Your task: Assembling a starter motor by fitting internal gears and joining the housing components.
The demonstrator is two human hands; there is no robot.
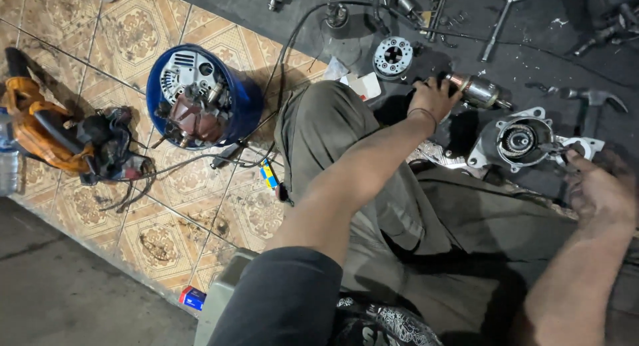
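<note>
Person seated on floor, seen from above the head; knees in olive trousers (333, 133) point to 12 o'clock

Left hand (434, 98): arm stretched out over the left knee, fingers curled and closed round the near end of a rotor (476, 91), a copper-and-steel cylinder lying on the dark mat (532, 46) at about 1 o'clock from the knees. Rotor shaft points toward 3 o'clock

Right hand (599, 186): at 3 o'clock, greasy, fingers pressed together on a thin tool (556, 148) whose tip reaches into the housing (522, 141). Cannot tell exactly how the fingertips grip; partly blurred. Housing is a pale cast-metal shell with a round bore, lying flat on the mat just beside the rotor, at its 5 o'clock

Round about:
- toothed round plate (393, 56) at 11 o'clock of the left hand, near it
- hammer (592, 98) at 1 o'clock of the housing, head bright, handle dark
- cross wrench (509, 9) at the top edge, well apart from both hands
- blue bucket (243, 99) on the patterned tiles (160, 246) at 9 o'clock of the left knee, an alternator (190, 76) and other parts inside
- orange power tool (36, 123) at far 9 o'clock, dark rag against it
- black cable (293, 39) running from the mat past the bucket
</note>
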